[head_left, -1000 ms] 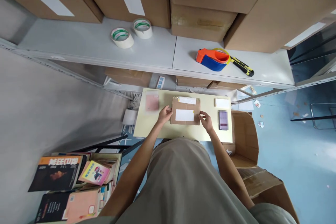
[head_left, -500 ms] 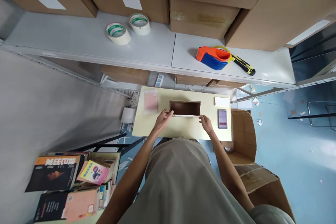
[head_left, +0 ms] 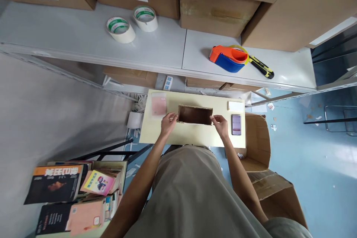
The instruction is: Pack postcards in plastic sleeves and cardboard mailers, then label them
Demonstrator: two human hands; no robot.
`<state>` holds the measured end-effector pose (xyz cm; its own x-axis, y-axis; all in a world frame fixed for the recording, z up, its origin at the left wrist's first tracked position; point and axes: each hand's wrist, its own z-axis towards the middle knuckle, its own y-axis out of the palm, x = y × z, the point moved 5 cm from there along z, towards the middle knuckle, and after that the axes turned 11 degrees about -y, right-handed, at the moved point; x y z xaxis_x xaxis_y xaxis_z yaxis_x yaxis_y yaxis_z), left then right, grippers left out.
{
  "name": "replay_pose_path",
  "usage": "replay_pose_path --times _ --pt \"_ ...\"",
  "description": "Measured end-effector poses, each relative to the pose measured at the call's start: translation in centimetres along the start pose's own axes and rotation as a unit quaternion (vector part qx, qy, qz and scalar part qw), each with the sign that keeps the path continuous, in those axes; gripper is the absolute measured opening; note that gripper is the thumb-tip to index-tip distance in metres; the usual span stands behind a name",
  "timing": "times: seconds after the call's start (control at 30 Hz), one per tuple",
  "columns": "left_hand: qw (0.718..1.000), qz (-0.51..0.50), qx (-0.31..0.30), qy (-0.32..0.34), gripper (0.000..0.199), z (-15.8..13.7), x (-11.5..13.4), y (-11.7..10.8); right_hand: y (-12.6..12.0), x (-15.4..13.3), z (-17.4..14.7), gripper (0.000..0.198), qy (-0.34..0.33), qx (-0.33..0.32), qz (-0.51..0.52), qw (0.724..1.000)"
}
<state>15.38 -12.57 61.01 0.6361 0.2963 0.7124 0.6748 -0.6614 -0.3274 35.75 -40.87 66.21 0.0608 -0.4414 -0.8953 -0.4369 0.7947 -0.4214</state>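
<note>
A small open-topped cardboard box (head_left: 195,122) sits on the pale yellow table (head_left: 192,135), its dark inside facing up. At the box's left end, my left hand (head_left: 168,124) has its thumb and fingers closed on the edge. My right hand (head_left: 220,124) pinches the opposite end near the right corner. Hand and box hide the exact contact of the fingertips. Left of the box lies a pink booklet (head_left: 158,105). To the right are a phone (head_left: 236,125) and a small white box (head_left: 235,106).
Beyond the table runs a grey shelf (head_left: 161,54) with tape rolls (head_left: 120,30), an orange-blue tape dispenser (head_left: 229,58), a utility knife (head_left: 261,67) and large cartons (head_left: 220,13). Books (head_left: 60,184) are stacked at lower left. Open cartons (head_left: 255,143) stand on the floor at right.
Both hands have shifted from the box's near corners to its two ends. The white strip along the near rim no longer shows. The view has tilted slightly.
</note>
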Motion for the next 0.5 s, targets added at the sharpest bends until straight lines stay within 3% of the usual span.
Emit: replay_pose_path --times 0.13,0.3,0.4,0.5 --pt "0.999 -0.030 -0.033 0.005 0.042 0.4 -0.6 -0.3 -0.6 -0.5 0.1 0.048 -0.024 0.017 -0.053 0.998" --pt "0.998 -0.020 -0.053 0.024 0.050 0.7 -0.2 0.0 -1.6 -0.2 0.4 0.052 -0.044 0.029 -0.081 0.995" --pt "0.997 -0.010 -0.072 0.015 0.043 1.4 -0.5 0.1 -1.8 -0.4 0.3 0.058 -0.044 0.037 -0.106 0.993" --pt "0.997 -0.013 -0.082 0.004 0.034 2.1 -1.5 -1.0 -1.9 -2.4 -0.3 0.061 -0.047 0.081 -0.151 0.984"
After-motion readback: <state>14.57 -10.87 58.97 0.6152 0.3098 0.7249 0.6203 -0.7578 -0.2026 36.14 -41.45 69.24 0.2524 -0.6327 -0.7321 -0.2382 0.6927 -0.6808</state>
